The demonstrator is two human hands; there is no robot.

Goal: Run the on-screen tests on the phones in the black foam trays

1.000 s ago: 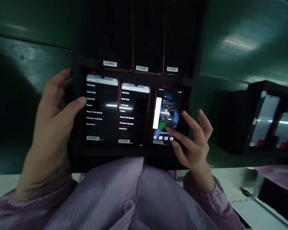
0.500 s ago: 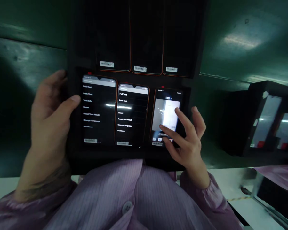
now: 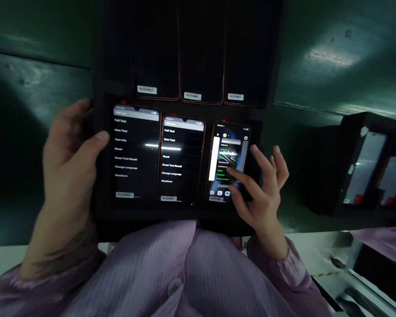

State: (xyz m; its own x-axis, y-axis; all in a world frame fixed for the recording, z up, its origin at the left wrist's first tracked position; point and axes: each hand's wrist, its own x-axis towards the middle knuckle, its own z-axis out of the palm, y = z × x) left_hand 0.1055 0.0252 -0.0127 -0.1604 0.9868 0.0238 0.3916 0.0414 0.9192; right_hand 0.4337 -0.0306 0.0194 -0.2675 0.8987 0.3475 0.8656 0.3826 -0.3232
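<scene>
A black tray (image 3: 132, 214) holds phones in two rows. My left hand (image 3: 69, 167) grips its left side, thumb over the rim. In the front row, the left phone (image 3: 137, 152) and the middle phone (image 3: 183, 160) show a white text menu on black. My right hand (image 3: 264, 189) is over the right phone (image 3: 223, 154), fingers spread, the index fingertip at its screen; contact is hard to tell. That screen shows app cards, the central one with green and white lines. Barcode labels are stuck at the phones' lower edges.
Dark-screened phones (image 3: 201, 53) lie in the tray's back row. Another black tray (image 3: 326, 167) with lit phones (image 3: 366, 163) stands to the right on the green tabletop (image 3: 303, 88). The table's front edge runs close to my body. Pink cloth shows at far right.
On the right phone, the pale card has slid left and a dark card with green lines now fills the middle. My right hand has shifted slightly right; my left hand stays put.
</scene>
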